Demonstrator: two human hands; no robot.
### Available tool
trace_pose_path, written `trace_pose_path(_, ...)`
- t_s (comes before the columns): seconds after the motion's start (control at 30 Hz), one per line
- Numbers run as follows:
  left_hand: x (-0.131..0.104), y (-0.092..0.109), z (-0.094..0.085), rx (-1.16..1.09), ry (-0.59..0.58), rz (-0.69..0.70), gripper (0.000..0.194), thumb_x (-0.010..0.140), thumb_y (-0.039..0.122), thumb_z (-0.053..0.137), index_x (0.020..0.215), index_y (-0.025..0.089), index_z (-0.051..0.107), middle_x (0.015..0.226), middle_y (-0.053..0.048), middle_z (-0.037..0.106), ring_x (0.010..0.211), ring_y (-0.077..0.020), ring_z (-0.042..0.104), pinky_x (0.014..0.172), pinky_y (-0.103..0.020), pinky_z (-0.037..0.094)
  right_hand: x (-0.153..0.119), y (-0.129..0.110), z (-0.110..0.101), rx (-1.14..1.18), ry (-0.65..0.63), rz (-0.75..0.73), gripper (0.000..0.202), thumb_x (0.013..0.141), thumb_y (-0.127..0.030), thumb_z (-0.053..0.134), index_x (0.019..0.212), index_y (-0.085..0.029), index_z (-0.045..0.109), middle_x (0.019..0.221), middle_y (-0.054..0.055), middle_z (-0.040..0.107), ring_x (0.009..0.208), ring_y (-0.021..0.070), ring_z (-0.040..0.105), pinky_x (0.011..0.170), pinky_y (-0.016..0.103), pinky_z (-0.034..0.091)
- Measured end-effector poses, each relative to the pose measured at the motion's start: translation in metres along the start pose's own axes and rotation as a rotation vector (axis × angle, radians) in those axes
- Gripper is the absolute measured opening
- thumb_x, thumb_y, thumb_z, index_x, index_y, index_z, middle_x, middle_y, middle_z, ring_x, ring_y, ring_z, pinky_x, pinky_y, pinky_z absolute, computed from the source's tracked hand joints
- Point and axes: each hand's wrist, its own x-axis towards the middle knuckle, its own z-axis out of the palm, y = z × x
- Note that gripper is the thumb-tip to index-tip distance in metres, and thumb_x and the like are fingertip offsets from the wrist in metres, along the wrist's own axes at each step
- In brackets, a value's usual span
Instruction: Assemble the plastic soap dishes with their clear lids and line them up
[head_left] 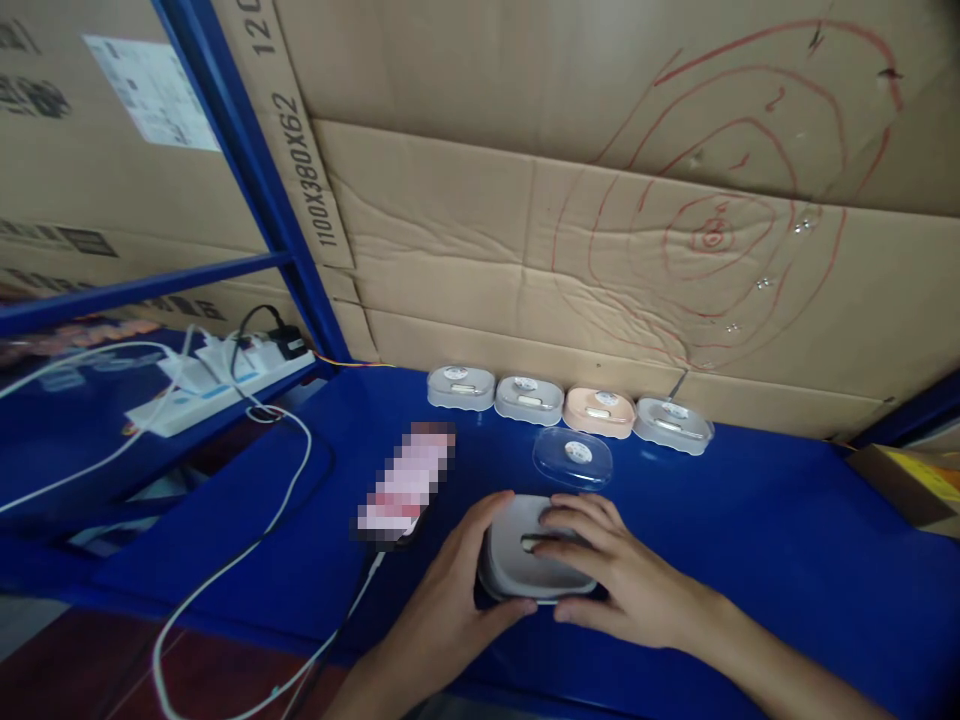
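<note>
A shallow grey plastic box [512, 560] with rounded corners sits low at the middle of the blue surface, between my two hands. My left hand [469, 560] grips its left side, thumb at the near edge and fingers at the far edge. From the right, my right hand [611, 560] holds the box, its thumb by the near edge and its fingers over the top. One of its fingertips reaches a small pale piece [529, 543] at the middle of the box. Just behind lies a clear lid [555, 462] with a round label.
Several lidded boxes, grey [529, 402] and one peach [596, 415], stand in a row against the cardboard [450, 290]. A phone [409, 485], pixelated, lies left of my hands on a white cable [307, 440]. A power strip [225, 390] is farther left; a carton [900, 480] is at right.
</note>
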Motion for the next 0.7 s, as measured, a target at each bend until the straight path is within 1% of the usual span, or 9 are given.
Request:
trace_pose_path(0.1,0.003,-0.002,0.002,0.048,-0.023,0.015,0.097,0.089,0.045,0.081,0.167,0.033,0.024,0.172,-0.014,0.040,0.157,-0.0350,0.043,0.126,-0.060,0.040,0.003,0.005,0.004,0.110,0.045,0.028,0.046,0.096,-0.049,0.074,0.133,-0.023,0.067,0.141,0.014,0.061,0.149,0.0323,0.046,0.122,0.050,0.043)
trace_pose_path(0.27,-0.006,-0.017,-0.001,0.163,-0.061,0.030,0.105,0.089,0.041,0.080,0.171,0.036,0.016,0.167,-0.014,0.049,0.150,-0.0367,0.051,0.119,-0.060,0.048,-0.003,0.032,-0.016,0.279,0.166,0.140,0.029,0.101,-0.045,0.069,0.118,-0.023,0.069,0.127,0.011,0.063,0.124,0.0230,0.065,0.107,0.036,0.055)
trace_pose_path(0.37,-0.019,-0.038,0.005,0.319,-0.149,0.235,0.116,0.073,0.038,0.093,0.167,0.044,0.027,0.165,-0.009,0.052,0.148,-0.0401,0.052,0.121,-0.062,0.045,-0.008,0.044,-0.021,0.149,0.143,0.192,0.031,0.101,-0.047,0.070,0.122,-0.024,0.069,0.132,0.012,0.064,0.128,0.0253,0.064,0.110,0.042,0.054)
trace_pose_path(0.4,-0.023,-0.045,0.009,0.371,-0.191,0.322,0.112,0.072,0.038,0.094,0.165,0.044,0.032,0.163,-0.008,0.055,0.146,-0.0400,0.055,0.122,-0.061,0.044,-0.009,0.045,-0.019,0.092,0.112,0.194,0.034,0.100,-0.049,0.070,0.124,-0.024,0.069,0.135,0.013,0.065,0.132,0.0270,0.062,0.113,0.046,0.052)
trace_pose_path(0.47,-0.029,-0.053,0.019,0.452,-0.254,0.475,0.091,0.083,0.034,0.084,0.162,0.044,0.039,0.158,-0.007,0.060,0.139,-0.0349,0.062,0.121,-0.056,0.045,-0.009,0.044,-0.013,-0.015,0.054,0.172,0.042,0.100,-0.052,0.070,0.133,-0.026,0.067,0.141,0.013,0.065,0.138,0.0306,0.059,0.121,0.057,0.043)
trace_pose_path(0.5,-0.030,-0.055,0.023,0.489,-0.225,0.491,0.080,0.088,0.032,0.079,0.159,0.043,0.043,0.157,-0.007,0.062,0.137,-0.0333,0.063,0.121,-0.054,0.046,-0.008,0.042,-0.010,-0.053,0.028,0.152,0.046,0.101,-0.053,0.069,0.138,-0.027,0.065,0.143,0.013,0.064,0.142,0.0317,0.057,0.125,0.063,0.035)
trace_pose_path(0.57,-0.029,-0.055,0.030,0.527,-0.217,0.519,0.070,0.093,0.038,0.075,0.157,0.039,0.047,0.154,-0.009,0.064,0.134,-0.0328,0.066,0.118,-0.051,0.049,-0.006,0.041,-0.007,-0.093,0.011,0.123,0.050,0.105,-0.051,0.063,0.149,-0.029,0.057,0.150,0.013,0.062,0.148,0.0313,0.052,0.129,0.067,0.023)
trace_pose_path(0.6,-0.028,-0.054,0.032,0.537,-0.214,0.519,0.068,0.094,0.040,0.073,0.157,0.038,0.047,0.152,-0.010,0.065,0.132,-0.0327,0.066,0.117,-0.050,0.050,-0.005,0.042,-0.007,-0.098,0.029,0.121,0.050,0.108,-0.047,0.058,0.154,-0.030,0.052,0.153,0.013,0.060,0.151,0.0300,0.049,0.130,0.066,0.021)
trace_pose_path(0.7,-0.023,-0.050,0.029,0.552,-0.200,0.532,0.071,0.095,0.046,0.071,0.160,0.036,0.043,0.151,-0.011,0.065,0.134,-0.0338,0.064,0.118,-0.052,0.048,-0.006,0.053,-0.013,-0.120,0.127,0.180,0.048,0.113,-0.038,0.044,0.161,-0.031,0.043,0.163,0.011,0.053,0.156,0.0272,0.043,0.129,0.063,0.027)
